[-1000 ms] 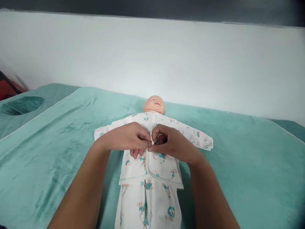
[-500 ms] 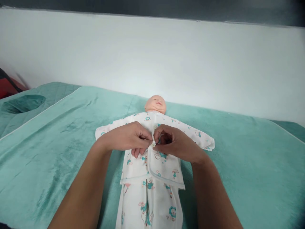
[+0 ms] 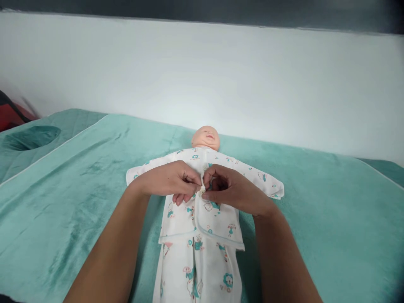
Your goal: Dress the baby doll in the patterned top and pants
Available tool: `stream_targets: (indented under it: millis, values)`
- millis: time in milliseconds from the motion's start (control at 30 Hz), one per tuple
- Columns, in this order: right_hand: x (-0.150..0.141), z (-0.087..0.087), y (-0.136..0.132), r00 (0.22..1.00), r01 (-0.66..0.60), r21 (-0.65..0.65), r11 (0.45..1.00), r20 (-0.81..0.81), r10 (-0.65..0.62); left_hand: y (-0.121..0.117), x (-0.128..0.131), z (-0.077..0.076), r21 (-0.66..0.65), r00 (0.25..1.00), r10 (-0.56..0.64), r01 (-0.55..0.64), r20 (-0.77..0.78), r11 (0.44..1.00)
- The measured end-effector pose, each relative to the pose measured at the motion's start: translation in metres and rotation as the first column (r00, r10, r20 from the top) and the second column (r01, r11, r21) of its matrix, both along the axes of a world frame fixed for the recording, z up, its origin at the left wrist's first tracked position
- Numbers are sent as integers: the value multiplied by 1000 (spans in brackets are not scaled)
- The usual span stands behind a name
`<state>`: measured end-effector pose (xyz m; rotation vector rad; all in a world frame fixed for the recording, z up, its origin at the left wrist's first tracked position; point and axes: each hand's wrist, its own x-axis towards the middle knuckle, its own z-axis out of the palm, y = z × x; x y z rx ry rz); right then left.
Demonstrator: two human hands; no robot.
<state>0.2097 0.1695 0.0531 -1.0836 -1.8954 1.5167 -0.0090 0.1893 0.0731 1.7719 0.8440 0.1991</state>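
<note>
A baby doll (image 3: 205, 138) lies on its back, dressed in a white long-sleeved baby jacket (image 3: 217, 229) printed with small animals. Matching white pants (image 3: 217, 273) cover its lower body. At the chest, my left hand (image 3: 175, 180) pinches the jacket's front edge between thumb and finger, its other fingers curled below. My right hand (image 3: 232, 187) pinches the same front opening from the other side, fingertips almost meeting the left ones. A small pale button (image 3: 202, 191) shows between the fingertips; whether it sits in its hole I cannot tell.
A teal plush cover (image 3: 94, 189) spreads under the doll, with creases at the left. A dark round hollow (image 3: 33, 137) shows in the surface at far left, near a red and black object (image 3: 11, 113). Behind stands a white wall (image 3: 202, 75).
Both hands stay at the same spot on the jacket. The left hand's fingers have shifted slightly up, and the pinched fabric has moved a little.
</note>
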Motion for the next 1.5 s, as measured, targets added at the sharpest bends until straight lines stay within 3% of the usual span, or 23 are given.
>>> stream_targets:
  millis: [600, 700, 800, 900, 967, 1100, 1167, 1233, 1300, 1367, 1433, 1500]
  values:
    - [0, -2, 1, 994, -4, -81, 997, -112, -5, 4, -4, -3, -55, 999, -10, 13, 47, 998]
    - [-2, 0, -8, 994, 83, -12, 996, -69, -83, 4, -7, -3, -38, 1000, -8, 7, -7, 999]
    - [-6, 2, -25, 983, 143, 185, 972, 85, -161, 4, -10, -3, -63, 1000, 6, -6, -2, 998]
    - [-11, -2, -47, 950, 31, 433, 901, 268, -162, 5, -12, -4, -77, 1000, 7, -5, 25, 997]
    - [-15, -11, -63, 922, -42, 594, 803, 332, -197, 5, -13, -4, -86, 999, 14, -10, 47, 996]
    - [-18, -38, -92, 910, 7, 816, 578, 235, -342, 4, -10, -9, -106, 991, 68, -56, 116, 993]
    - [-19, -48, -100, 898, 48, 865, 500, 182, -402, 7, -4, -14, -63, 951, 204, -194, 233, 979]
    - [-21, -52, -103, 879, 56, 892, 448, 169, -446, 12, 4, -22, -19, 786, 431, -472, 443, 881]
    - [-25, -51, -102, 867, 44, 908, 416, 173, -468, 18, 12, -31, -51, 518, 590, -723, 620, 689]
    - [-29, -47, -99, 858, 49, 913, 406, 170, -486, 24, 18, -38, -104, 329, 652, -840, 683, 532]
    - [-32, -44, -97, 851, 85, 910, 406, 145, -504, 28, 22, -42, -127, 252, 685, -884, 684, 451]
    - [-33, -42, -97, 865, 127, 905, 405, 99, -491, 29, 24, -44, -134, 217, 703, -903, 677, 408]
